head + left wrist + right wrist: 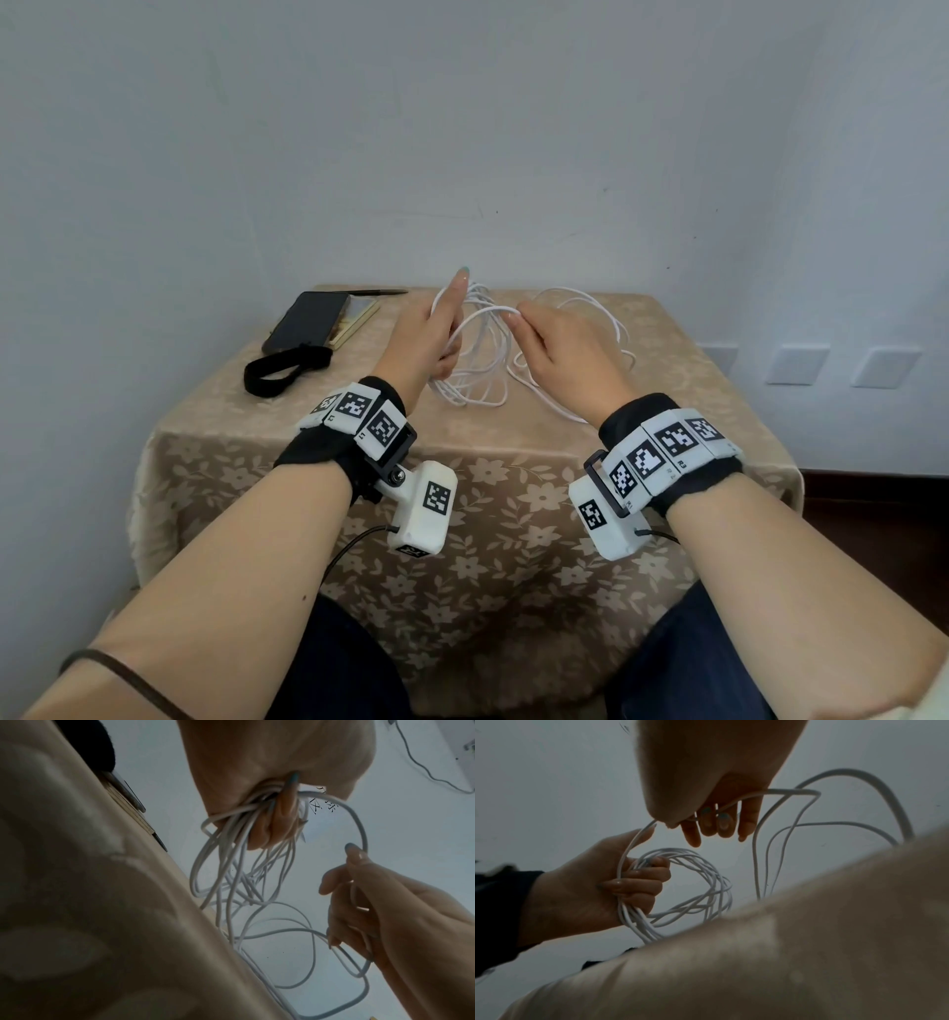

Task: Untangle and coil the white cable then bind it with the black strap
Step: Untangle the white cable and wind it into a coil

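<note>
The white cable [485, 310] is partly gathered into a loose coil hanging from my left hand [441, 334]. That hand's lower fingers curl round the bundle [635, 923] while its index finger points up. My right hand [534, 329] pinches a single strand arching over from the coil [356, 815], just right of the left hand. More loose loops trail over the table behind and beneath the right hand. The black strap [310, 355] lies looped on the cloth to the left, apart from both hands.
A small table under a beige floral cloth [488, 503] stands against a white wall. At its back left lie a dark phone [308, 321] on a notebook [359, 316] and a pen [380, 293]. My knees are under the near edge.
</note>
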